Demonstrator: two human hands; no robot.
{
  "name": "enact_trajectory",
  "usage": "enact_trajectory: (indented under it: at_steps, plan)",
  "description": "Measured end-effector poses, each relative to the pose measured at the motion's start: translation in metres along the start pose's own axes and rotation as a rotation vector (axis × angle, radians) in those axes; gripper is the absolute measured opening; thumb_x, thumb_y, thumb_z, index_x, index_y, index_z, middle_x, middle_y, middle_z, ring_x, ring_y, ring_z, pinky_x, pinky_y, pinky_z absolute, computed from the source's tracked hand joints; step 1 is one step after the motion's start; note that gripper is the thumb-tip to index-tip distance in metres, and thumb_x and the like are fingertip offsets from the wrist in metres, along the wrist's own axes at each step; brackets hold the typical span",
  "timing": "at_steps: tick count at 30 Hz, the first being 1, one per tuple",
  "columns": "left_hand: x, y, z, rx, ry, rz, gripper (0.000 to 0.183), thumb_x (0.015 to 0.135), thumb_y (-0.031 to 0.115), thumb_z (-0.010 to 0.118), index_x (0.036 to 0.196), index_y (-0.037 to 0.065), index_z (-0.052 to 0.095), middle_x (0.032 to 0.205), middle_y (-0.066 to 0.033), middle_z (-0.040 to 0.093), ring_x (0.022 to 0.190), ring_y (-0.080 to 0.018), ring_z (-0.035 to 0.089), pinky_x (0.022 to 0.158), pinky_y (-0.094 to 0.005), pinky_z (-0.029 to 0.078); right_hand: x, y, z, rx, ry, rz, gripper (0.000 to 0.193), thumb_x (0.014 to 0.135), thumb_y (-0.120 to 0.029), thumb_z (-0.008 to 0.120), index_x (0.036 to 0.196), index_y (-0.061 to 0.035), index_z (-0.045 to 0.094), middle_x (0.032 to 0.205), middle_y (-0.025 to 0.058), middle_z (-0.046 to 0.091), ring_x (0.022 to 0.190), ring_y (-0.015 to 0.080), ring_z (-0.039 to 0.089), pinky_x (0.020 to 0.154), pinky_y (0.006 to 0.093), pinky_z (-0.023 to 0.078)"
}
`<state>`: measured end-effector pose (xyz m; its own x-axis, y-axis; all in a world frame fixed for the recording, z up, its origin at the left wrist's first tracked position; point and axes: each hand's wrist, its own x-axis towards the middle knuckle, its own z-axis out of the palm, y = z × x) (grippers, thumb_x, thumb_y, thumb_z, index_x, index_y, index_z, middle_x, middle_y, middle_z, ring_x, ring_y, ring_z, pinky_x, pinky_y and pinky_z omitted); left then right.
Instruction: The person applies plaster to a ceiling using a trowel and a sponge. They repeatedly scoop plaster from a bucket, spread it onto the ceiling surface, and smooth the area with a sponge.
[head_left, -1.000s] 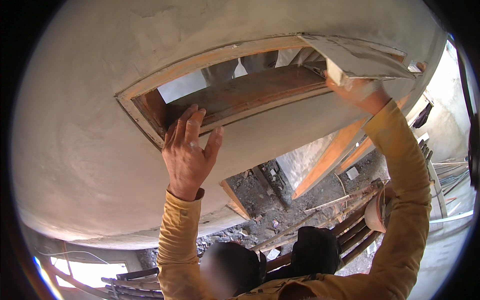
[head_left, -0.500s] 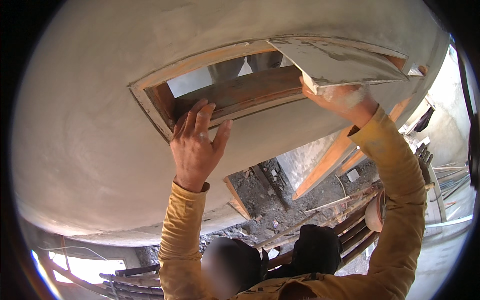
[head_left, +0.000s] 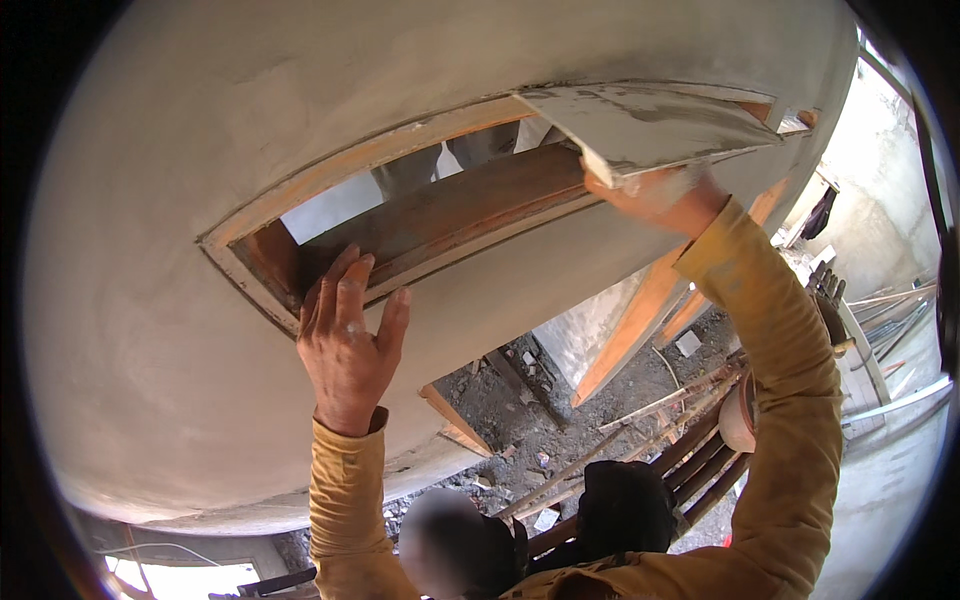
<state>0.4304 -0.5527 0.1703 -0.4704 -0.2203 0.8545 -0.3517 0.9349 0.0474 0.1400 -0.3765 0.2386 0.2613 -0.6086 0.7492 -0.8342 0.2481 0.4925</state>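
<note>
My left hand (head_left: 347, 345) is pressed flat, fingers spread, against the grey plastered wall (head_left: 190, 200) just below a wooden-framed opening (head_left: 430, 215), its fingertips on the frame's lower edge. My right hand (head_left: 650, 197) is raised at the opening's right end and grips a flat, plaster-smeared board (head_left: 645, 122) from beneath, holding it tilted out from the wall. Both arms wear mustard-yellow sleeves.
Below me two other people stand, one in a dark cap (head_left: 625, 510). Wooden poles and ladder rungs (head_left: 640, 450) slant over rubble-strewn ground (head_left: 520, 420). An orange timber frame (head_left: 640, 315) leans at the wall's foot. A concrete wall and railing sit at far right.
The opening and board have shifted leftward and lower in view. My left hand stays on the wall under the frame. My right hand keeps hold of the board.
</note>
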Motion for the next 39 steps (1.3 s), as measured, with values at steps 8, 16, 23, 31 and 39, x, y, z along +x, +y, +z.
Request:
enact_trajectory:
  at_steps: [8, 16, 23, 31, 39]
  plan:
    - [0.002, 0.000, -0.002, 0.002, -0.014, -0.020, 0.035, 0.080, 0.020, 0.072, 0.109, 0.004, 0.058, 0.111, -0.0147, 0.064, 0.094, -0.0336, 0.064, 0.081, -0.0407, 0.052, -0.046, 0.082, -0.008, 0.071, -0.234, 0.301, 0.039, 0.077, -0.034, 0.068, 0.105, -0.0084, 0.064, 0.099, 0.0159, 0.066, 0.091, 0.0341, 0.063, 0.080, 0.0425, 0.051]
    - [0.003, 0.000, -0.005, 0.023, -0.011, -0.017, 0.035, 0.080, 0.021, 0.072, 0.108, 0.005, 0.058, 0.110, -0.0140, 0.065, 0.094, -0.0327, 0.064, 0.081, -0.0399, 0.053, -0.033, 0.035, -0.024, -0.088, -0.027, 0.068, 0.037, 0.076, -0.030, 0.074, 0.103, -0.0059, 0.064, 0.099, 0.0113, 0.066, 0.087, 0.0279, 0.065, 0.075, 0.0368, 0.054]
    - [0.000, -0.001, 0.001, 0.005, 0.007, -0.017, 0.036, 0.081, 0.024, 0.071, 0.108, 0.005, 0.058, 0.110, -0.0133, 0.065, 0.093, -0.0313, 0.065, 0.081, -0.0393, 0.053, -0.004, -0.009, -0.008, -0.005, -0.197, -0.033, 0.030, 0.092, -0.020, 0.052, 0.121, -0.0123, 0.050, 0.118, 0.0002, 0.054, 0.113, 0.0164, 0.054, 0.089, 0.0337, 0.050]
    - [0.000, -0.002, 0.000, 0.009, 0.006, -0.025, 0.036, 0.081, 0.024, 0.072, 0.108, 0.005, 0.059, 0.110, -0.0133, 0.064, 0.094, -0.0307, 0.064, 0.081, -0.0396, 0.053, 0.023, -0.030, -0.003, 0.012, 0.004, 0.003, 0.026, 0.079, -0.037, 0.064, 0.093, -0.0148, 0.068, 0.087, 0.0038, 0.068, 0.079, 0.0259, 0.065, 0.069, 0.0379, 0.054]
    - [0.002, 0.001, 0.001, 0.000, 0.027, 0.001, 0.036, 0.079, 0.022, 0.073, 0.107, 0.005, 0.059, 0.110, -0.0130, 0.065, 0.093, -0.0313, 0.064, 0.081, -0.0398, 0.053, -0.012, 0.029, 0.001, -0.197, -0.124, -0.028, 0.031, 0.082, -0.036, 0.062, 0.105, -0.0158, 0.065, 0.101, 0.0047, 0.066, 0.091, 0.0257, 0.064, 0.079, 0.0392, 0.052]
